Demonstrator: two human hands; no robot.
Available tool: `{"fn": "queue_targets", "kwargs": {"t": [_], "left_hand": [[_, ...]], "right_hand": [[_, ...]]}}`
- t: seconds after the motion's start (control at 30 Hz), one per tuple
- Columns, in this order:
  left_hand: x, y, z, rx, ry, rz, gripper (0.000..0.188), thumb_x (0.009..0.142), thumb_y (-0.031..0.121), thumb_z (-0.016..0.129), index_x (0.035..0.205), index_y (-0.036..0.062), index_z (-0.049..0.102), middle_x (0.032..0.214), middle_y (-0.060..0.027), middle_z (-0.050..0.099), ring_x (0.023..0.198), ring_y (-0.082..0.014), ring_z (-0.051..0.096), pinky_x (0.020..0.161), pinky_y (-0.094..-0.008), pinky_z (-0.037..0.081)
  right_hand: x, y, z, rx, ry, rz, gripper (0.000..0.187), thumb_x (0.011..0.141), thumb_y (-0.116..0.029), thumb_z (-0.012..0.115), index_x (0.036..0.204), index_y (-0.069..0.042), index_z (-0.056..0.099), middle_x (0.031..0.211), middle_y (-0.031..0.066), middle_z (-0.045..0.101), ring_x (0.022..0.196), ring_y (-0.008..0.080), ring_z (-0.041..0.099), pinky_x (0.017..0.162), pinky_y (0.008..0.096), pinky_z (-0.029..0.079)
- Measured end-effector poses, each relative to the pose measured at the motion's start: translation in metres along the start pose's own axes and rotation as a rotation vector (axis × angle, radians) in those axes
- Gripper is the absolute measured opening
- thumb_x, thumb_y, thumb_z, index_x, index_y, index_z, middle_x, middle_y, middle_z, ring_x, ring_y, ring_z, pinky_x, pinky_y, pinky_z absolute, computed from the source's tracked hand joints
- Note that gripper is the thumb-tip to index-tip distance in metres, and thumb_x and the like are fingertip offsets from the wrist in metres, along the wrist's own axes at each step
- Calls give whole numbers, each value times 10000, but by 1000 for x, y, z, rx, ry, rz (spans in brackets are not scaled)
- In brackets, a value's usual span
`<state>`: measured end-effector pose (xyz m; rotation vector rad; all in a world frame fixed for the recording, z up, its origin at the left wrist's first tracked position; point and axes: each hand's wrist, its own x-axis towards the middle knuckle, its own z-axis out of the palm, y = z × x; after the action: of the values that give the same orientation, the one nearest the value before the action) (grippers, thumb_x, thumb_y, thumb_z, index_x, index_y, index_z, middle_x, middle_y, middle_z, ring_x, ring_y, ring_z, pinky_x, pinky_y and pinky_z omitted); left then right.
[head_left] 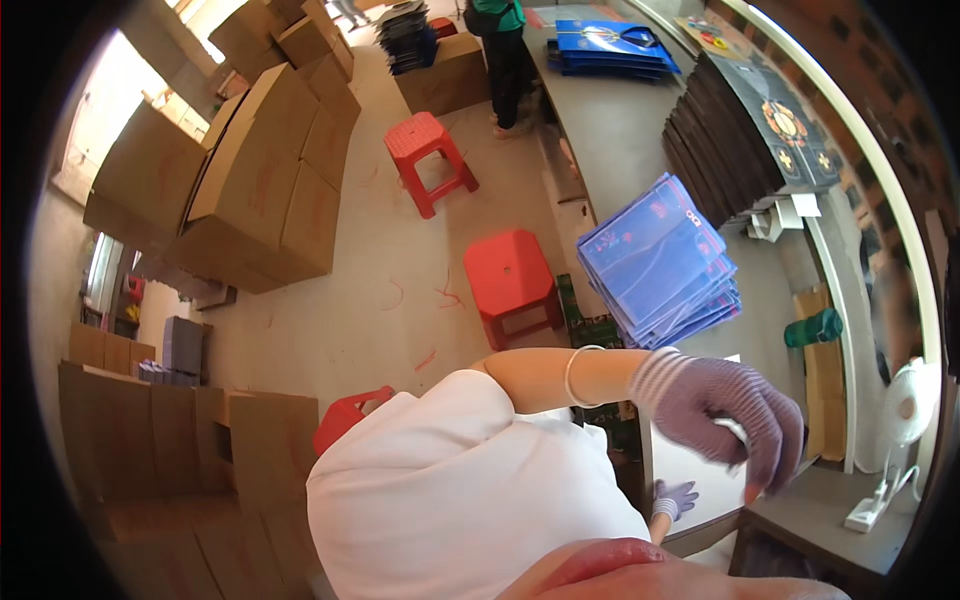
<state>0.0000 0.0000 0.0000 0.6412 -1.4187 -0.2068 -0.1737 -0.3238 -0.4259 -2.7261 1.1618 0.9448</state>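
My left hand (725, 410), in a purple knitted glove with a striped cuff, hangs over the worktop with its fingers curled in toward the thumb. One bare fingertip pokes out of the glove. Whatever those fingers may hold is hidden. Below it, my right hand (675, 498), gloved alike, rests with fingers spread on a white sheet or panel (712, 490). Just beyond my left wrist lies an uneven stack of blue printed flat bags or sleeves (655, 260).
Further along the bench (610, 130) are black printed packages (770, 120) and blue bags (615, 45). A green bottle (815, 328) and white fan (908, 405) stand on the far side. Red stools (508, 275) and cartons (255, 190) occupy the floor; another person (505, 60) stands beyond.
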Motion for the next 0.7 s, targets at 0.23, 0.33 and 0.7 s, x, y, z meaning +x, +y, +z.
{"fn": "queue_targets", "kwargs": {"t": [0.23, 0.33, 0.7], "left_hand": [[-198, -272, -2, 1081, -372, -1082, 502, 855, 340, 565, 1305, 122, 525, 1425, -171, 410, 1346, -356, 333, 1087, -489, 297], [-226, -297, 23, 1358, -763, -1224, 598, 888, 388, 490, 1429, 157, 385, 1542, -184, 192, 1430, -385, 135, 1110, -591, 169], [-264, -328, 61, 1373, -805, -1132, 673, 868, 405, 566, 1448, 142, 349, 1542, -185, 179, 1415, -397, 172, 1108, -600, 154]], "right_hand": [[12, 89, 46, 399, 556, 223, 717, 895, -489, 537, 1358, 46, 423, 1439, 236, 378, 1343, 365, 341, 1118, 436, 272], [0, 96, 35, 416, 454, 438, 737, 888, -533, 511, 1368, 16, 405, 1452, 229, 357, 1357, 364, 313, 1122, 446, 262], [-7, 109, 31, 482, 324, 576, 670, 833, -458, 573, 1359, -70, 426, 1485, 126, 331, 1380, 300, 279, 1090, 511, 254]]}}
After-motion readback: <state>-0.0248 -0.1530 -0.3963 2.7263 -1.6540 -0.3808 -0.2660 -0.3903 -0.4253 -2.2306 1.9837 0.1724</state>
